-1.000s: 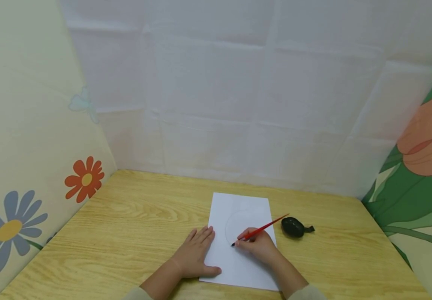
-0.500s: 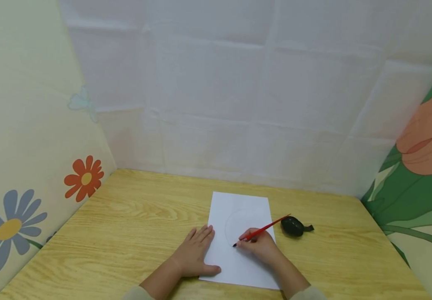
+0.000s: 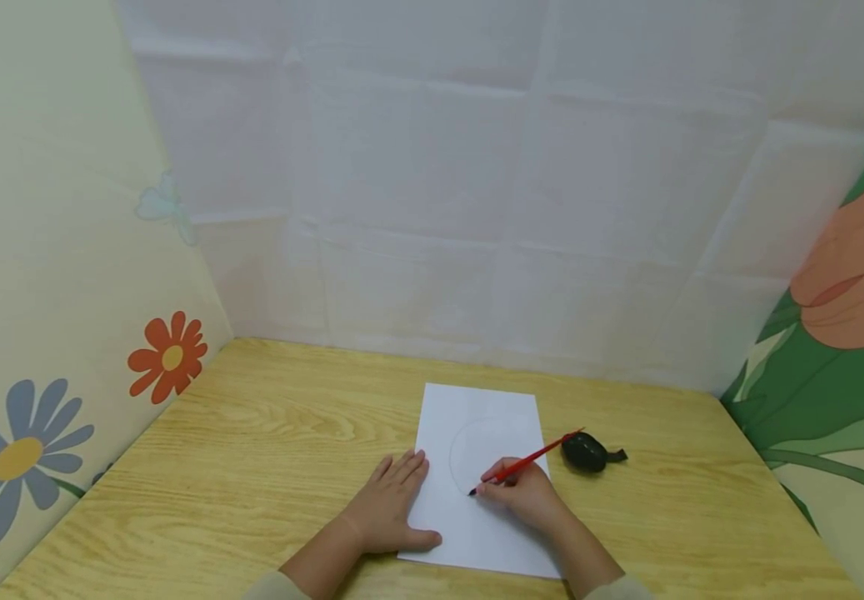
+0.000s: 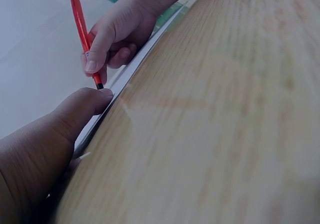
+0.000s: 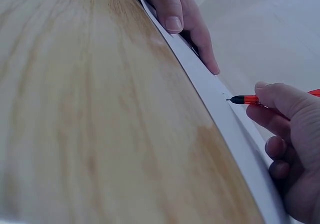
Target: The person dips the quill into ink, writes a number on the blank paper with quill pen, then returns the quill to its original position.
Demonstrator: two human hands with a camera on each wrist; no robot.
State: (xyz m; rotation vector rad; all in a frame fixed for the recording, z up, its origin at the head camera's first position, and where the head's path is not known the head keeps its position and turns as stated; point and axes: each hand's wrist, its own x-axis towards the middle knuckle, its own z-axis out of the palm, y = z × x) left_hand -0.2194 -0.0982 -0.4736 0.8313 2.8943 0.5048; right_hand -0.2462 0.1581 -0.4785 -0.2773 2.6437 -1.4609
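A white sheet of paper [image 3: 446, 533] lies on the wooden table with a thin, faint arc [image 3: 451, 458] drawn on it. My right hand [image 3: 525, 493] pinches a red pen [image 3: 529, 460] with a black tip between thumb and fingers. The tip is at the lower end of the arc, and the pen's tail leans up to the right. In the right wrist view the pen's thin point [image 5: 230, 99] shows close over the paper. My left hand [image 3: 392, 507] rests flat across the paper's left edge, fingers straight and thumb spread onto the sheet.
Just right of the paper sits a glossy black oval object [image 3: 584, 452] with a short tab; the pen's tail overlaps it in the head view. A white cloth [image 3: 417, 208] hangs behind the wooden table [image 3: 267, 417]. Flower-printed panels [image 3: 49, 250] stand at both sides.
My right hand and the pen have shifted slightly right and down, and the arc's lower end now reaches further with the tip. The left hand stays in place.
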